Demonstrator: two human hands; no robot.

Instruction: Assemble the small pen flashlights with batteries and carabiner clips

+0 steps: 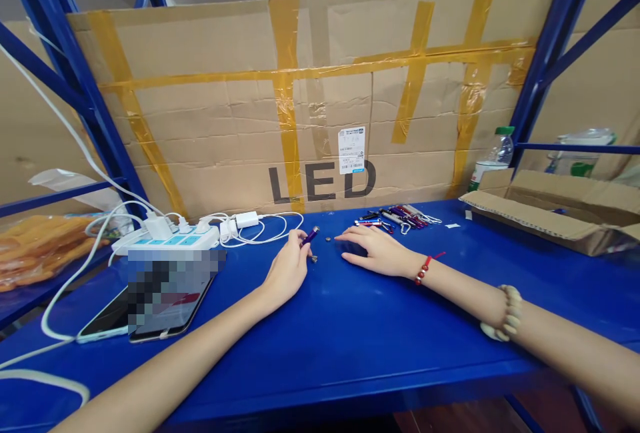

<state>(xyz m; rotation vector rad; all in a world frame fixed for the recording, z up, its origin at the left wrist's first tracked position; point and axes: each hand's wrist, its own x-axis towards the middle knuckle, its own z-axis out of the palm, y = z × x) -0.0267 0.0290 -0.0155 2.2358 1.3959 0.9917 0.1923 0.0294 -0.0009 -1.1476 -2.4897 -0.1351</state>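
Observation:
My left hand (pixel 289 267) is closed around a slim purple metal tube (pixel 310 237) with a silvery end, which looks like a small keychain penlight. A small metallic piece (pixel 314 259) shows just beside my left fingers; I cannot make out whether they touch it. My right hand (pixel 375 248) rests low over the blue tabletop (pixel 350 326), fingers stretched out and apart, holding nothing. Its index fingertip is close to a small round disc (pixel 328 239) that looks like a button cell. Beyond the right hand lies a pile of similar slim tubes (pixel 407 217) in purple, silver, red and black, some with clips.
On the left, two phones or tablets (pixel 173 309) lie in front of a white power strip (pixel 175 241) with tangled cables. At the right stand an open cardboard box (pixel 550 219) and a green-capped bottle (pixel 495 156). A tall cardboard sheet (pixel 225 133) closes off the back.

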